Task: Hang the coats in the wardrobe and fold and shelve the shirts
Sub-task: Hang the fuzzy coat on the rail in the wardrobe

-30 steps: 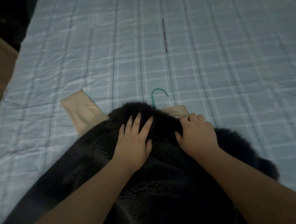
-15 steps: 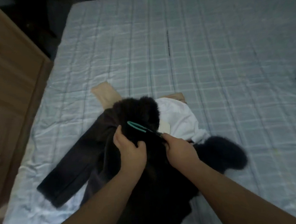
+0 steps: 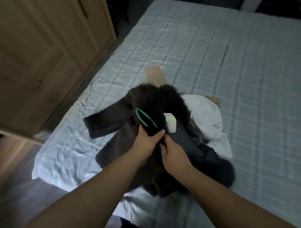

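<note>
A black fleece coat (image 3: 123,144) with a fur-trimmed hood (image 3: 168,98) is bunched up above the bed. A green hanger hook (image 3: 144,117) sticks out at its collar, beside a white label (image 3: 170,122). My left hand (image 3: 146,142) grips the coat's collar just under the hook. My right hand (image 3: 174,155) pinches the dark fabric next to it. One sleeve (image 3: 107,120) trails left onto the bed. A white shirt (image 3: 207,120) and a beige garment (image 3: 155,75) lie under and behind the coat.
The bed (image 3: 251,89) wears a light blue checked cover. A wooden wardrobe (image 3: 35,59) with closed doors and small handles stands to the left, with a narrow strip of floor (image 3: 13,176) between it and the bed.
Both hands went from lying flat on the coat to gripping its collar and lifting it. The hanger hook now points up and left. My view has swung left toward the wardrobe.
</note>
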### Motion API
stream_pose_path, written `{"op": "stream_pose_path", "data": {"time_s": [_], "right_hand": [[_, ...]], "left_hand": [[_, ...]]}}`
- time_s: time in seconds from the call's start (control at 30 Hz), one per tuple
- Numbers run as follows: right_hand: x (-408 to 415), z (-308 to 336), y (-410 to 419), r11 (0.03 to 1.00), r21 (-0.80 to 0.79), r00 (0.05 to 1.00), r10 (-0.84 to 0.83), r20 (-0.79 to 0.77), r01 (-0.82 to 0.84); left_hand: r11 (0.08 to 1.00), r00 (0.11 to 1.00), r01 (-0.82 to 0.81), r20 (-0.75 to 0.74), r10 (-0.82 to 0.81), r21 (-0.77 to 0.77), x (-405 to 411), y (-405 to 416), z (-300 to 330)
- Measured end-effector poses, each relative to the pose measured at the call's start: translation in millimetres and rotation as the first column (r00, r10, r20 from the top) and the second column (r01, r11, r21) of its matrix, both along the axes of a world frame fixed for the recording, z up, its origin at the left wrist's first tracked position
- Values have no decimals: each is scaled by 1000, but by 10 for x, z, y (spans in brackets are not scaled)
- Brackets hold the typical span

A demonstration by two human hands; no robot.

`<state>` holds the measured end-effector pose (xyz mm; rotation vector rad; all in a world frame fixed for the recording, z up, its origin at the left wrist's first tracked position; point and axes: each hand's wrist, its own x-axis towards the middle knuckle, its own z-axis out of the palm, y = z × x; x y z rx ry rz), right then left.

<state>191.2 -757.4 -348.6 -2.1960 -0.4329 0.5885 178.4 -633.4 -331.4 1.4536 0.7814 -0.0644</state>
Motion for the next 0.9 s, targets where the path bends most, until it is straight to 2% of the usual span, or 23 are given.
{"op": "stream_pose_path", "data": {"time_s": [0.13, 0.2, 0.4, 0.5, 0.6, 0.77, 0.83, 0.9], "right_hand": [[-244, 266, 25, 949, -75, 949, 311, 49, -307], [-243, 464, -18, 903, -145, 900, 422, 111, -405], [303, 1135, -8, 977, -22, 920, 206, 332, -211], [562, 1454, 274, 969, 61, 887, 192, 421, -239], [677, 1815, 692, 927, 10, 758, 301, 579, -375], [493, 2401, 1368, 791, -281, 513, 577, 635, -543], [411, 2619, 1586, 762, -345, 406, 603, 687, -547], [330, 2872, 1758, 752, -368, 346, 603, 719, -547]], "left_hand": [[972, 997, -81, 27, 77, 221, -228, 114, 402], [936, 998, -55, 6, 56, 348, -302, 270, 607], [800, 996, 56, -86, -6, 597, -535, 868, 1156], [699, 996, 77, -90, -19, 711, -714, 1161, 1468], [610, 998, 64, -63, -24, 790, -934, 1382, 1820], [443, 999, 9, 14, -49, 897, -1344, 1668, 2512], [395, 998, 20, 7, -68, 918, -1523, 1783, 2805], [359, 996, 31, 1, -88, 933, -1702, 1890, 3086]]}}
